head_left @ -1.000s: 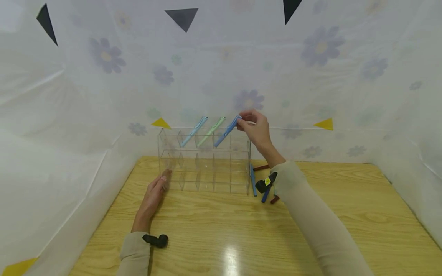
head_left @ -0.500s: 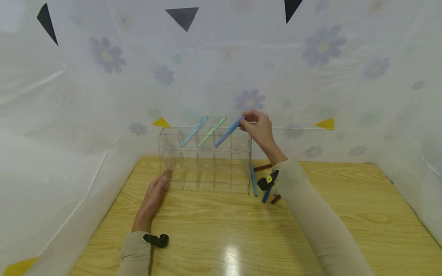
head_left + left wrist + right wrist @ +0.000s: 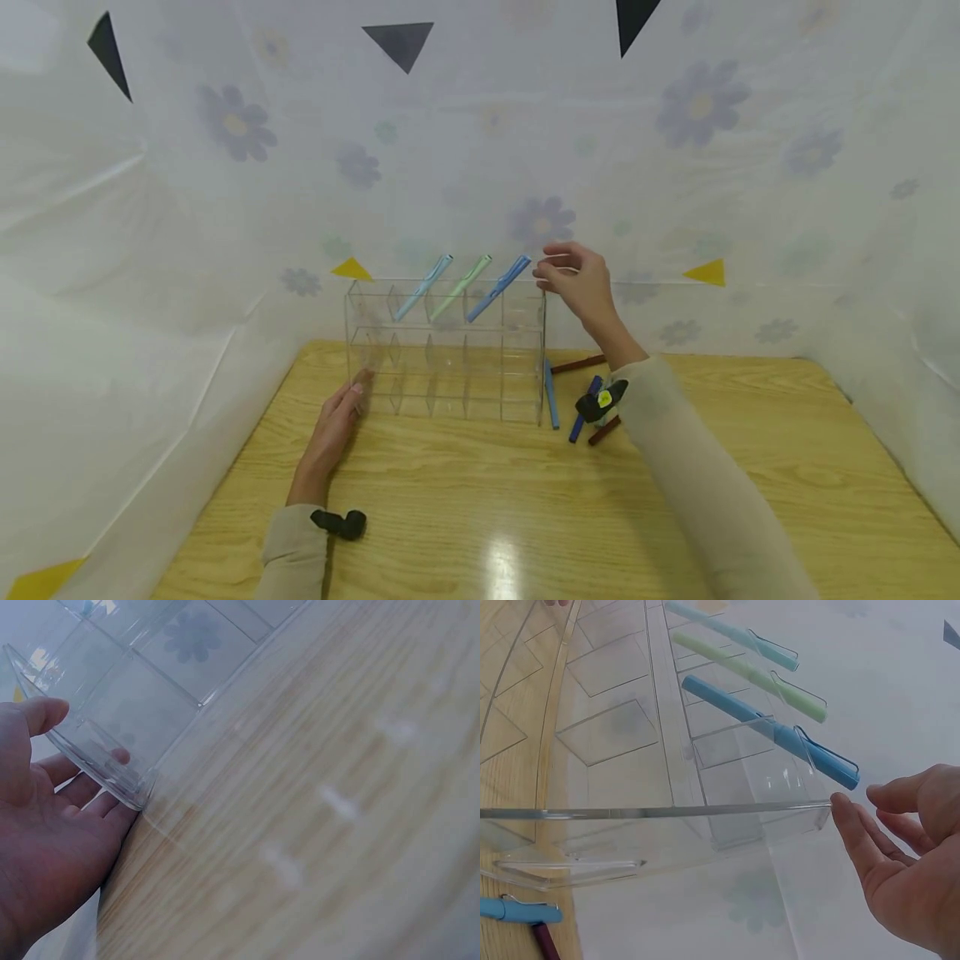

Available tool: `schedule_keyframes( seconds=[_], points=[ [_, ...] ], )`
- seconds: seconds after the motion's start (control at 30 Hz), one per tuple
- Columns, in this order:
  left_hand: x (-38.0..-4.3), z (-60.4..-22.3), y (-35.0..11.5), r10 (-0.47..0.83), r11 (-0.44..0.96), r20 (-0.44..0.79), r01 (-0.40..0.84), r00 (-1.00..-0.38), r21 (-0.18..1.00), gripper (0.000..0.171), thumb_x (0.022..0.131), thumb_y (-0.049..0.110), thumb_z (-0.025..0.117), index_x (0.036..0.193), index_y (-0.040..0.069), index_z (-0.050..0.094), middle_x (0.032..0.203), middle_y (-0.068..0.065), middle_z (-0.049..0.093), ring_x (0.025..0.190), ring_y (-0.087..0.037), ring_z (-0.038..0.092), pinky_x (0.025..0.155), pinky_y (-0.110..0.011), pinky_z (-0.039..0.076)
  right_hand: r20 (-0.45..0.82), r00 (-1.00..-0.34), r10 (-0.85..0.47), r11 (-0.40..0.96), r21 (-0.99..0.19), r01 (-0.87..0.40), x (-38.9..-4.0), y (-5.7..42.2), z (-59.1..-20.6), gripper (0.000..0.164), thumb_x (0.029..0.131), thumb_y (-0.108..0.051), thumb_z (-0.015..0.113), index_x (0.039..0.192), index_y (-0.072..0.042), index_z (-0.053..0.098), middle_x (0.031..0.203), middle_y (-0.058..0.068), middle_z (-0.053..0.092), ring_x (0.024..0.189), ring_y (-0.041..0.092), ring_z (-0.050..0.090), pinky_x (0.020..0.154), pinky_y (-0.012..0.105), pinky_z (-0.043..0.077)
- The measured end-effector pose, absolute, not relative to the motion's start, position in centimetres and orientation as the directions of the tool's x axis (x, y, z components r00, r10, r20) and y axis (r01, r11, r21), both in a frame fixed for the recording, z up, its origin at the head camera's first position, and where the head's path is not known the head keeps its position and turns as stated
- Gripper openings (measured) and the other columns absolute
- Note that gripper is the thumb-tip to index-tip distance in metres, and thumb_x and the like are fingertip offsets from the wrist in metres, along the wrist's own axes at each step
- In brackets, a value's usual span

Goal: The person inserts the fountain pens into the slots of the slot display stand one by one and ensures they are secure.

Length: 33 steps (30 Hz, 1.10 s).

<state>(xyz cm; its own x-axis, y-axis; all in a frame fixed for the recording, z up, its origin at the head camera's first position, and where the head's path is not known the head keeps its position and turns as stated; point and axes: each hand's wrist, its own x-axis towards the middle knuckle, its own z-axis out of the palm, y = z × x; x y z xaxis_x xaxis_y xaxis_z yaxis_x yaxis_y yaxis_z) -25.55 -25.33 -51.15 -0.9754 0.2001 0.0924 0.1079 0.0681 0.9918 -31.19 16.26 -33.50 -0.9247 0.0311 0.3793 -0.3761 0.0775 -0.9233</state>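
Observation:
A clear acrylic pen rack (image 3: 483,352) with tiers of compartments stands on the wooden table. My left hand (image 3: 336,425) holds its lower left side; in the left wrist view the thumb (image 3: 49,714) is near the panel's edge and fingers show behind it. Three capped pens lean in the top tier: a light blue pen (image 3: 424,287), a light green pen (image 3: 461,287) and a blue pen (image 3: 498,288). Just right of the blue pen's cap is my right hand (image 3: 581,283), thumb and fingers apart with nothing between them. In the right wrist view, one fingertip is right at the rack's top corner.
Right of the rack several pens lie on the table, among them a blue pen (image 3: 552,396), a dark blue pen (image 3: 585,408) and a dark red pen (image 3: 577,364). The right sleeve (image 3: 690,450) partly covers this group. A flowered white sheet (image 3: 450,167) hangs behind.
My right hand has let go of the blue pen and moved a little to the right. That pen now leans in the top tier. The left hand has stayed in place.

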Motion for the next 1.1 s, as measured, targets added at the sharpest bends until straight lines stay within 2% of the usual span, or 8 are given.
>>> schedule_keyframes(
  seconds=[0.2, 0.37, 0.67, 0.97, 1.1],
  points=[
    [-25.7, -51.2, -25.3, 0.191, 0.065, 0.092, 0.106, -0.977, 0.992, 0.06, 0.114, 0.038, 0.036, 0.161, 0.0, 0.029, 0.168, -0.013, 0.023, 0.156, -0.026, 0.012, 0.124, -0.052, 0.011, 0.425, -0.905, 0.023, 0.143, -0.897, -0.418, -29.6, 18.0, -33.5, 0.034, 0.101, -0.007, 0.067, 0.13, 0.01, 0.061, 0.117, 0.03, 0.065, 0.097, 0.025, 0.072, 0.082, 0.032, 0.06],
    [-25.9, -51.2, -25.3, 0.194, 0.07, 0.094, 0.11, -0.976, 0.992, 0.062, 0.114, 0.039, 0.036, 0.161, -0.001, 0.028, 0.168, -0.015, 0.022, 0.156, -0.028, 0.01, 0.124, -0.054, 0.011, 0.461, -0.887, 0.017, 0.216, -0.868, -0.447, -28.2, 19.4, -33.6, 0.03, 0.101, -0.013, 0.067, 0.128, 0.002, 0.065, 0.117, 0.028, 0.066, 0.092, 0.012, 0.071, 0.08, 0.028, 0.06],
    [-26.0, -51.3, -25.4, 0.186, 0.069, 0.081, 0.096, -0.979, 0.993, 0.061, 0.114, 0.039, 0.036, 0.161, 0.001, 0.029, 0.168, -0.013, 0.023, 0.156, -0.026, 0.012, 0.124, -0.053, 0.012, 0.503, -0.864, 0.021, 0.292, -0.829, -0.476, -25.3, 21.5, -34.7, 0.029, 0.101, -0.013, 0.068, 0.126, 0.001, 0.066, 0.116, 0.024, 0.069, 0.093, 0.009, 0.07, 0.079, 0.023, 0.059],
    [-25.5, -51.0, -25.2, 0.179, 0.09, 0.068, 0.086, -0.982, 0.992, 0.06, 0.113, 0.04, 0.036, 0.161, 0.005, 0.03, 0.168, -0.01, 0.025, 0.156, -0.026, 0.012, 0.124, -0.053, 0.012, 0.497, -0.867, 0.035, 0.275, -0.839, -0.47, -22.4, 23.3, -36.4, 0.03, 0.101, -0.011, 0.067, 0.128, 0.002, 0.065, 0.118, 0.025, 0.068, 0.098, 0.015, 0.069, 0.08, 0.023, 0.058],
    [-25.5, -51.0, -25.2, 0.186, 0.102, 0.072, 0.092, -0.98, 0.991, 0.061, 0.113, 0.042, 0.035, 0.162, 0.006, 0.028, 0.168, -0.01, 0.024, 0.156, -0.027, 0.011, 0.124, -0.054, 0.011, 0.502, -0.863, 0.054, 0.289, -0.835, -0.467, -21.7, 23.9, -37.4, 0.029, 0.101, -0.01, 0.067, 0.128, 0.001, 0.066, 0.116, 0.02, 0.07, 0.096, 0.016, 0.068, 0.08, 0.023, 0.057]
  ],
)
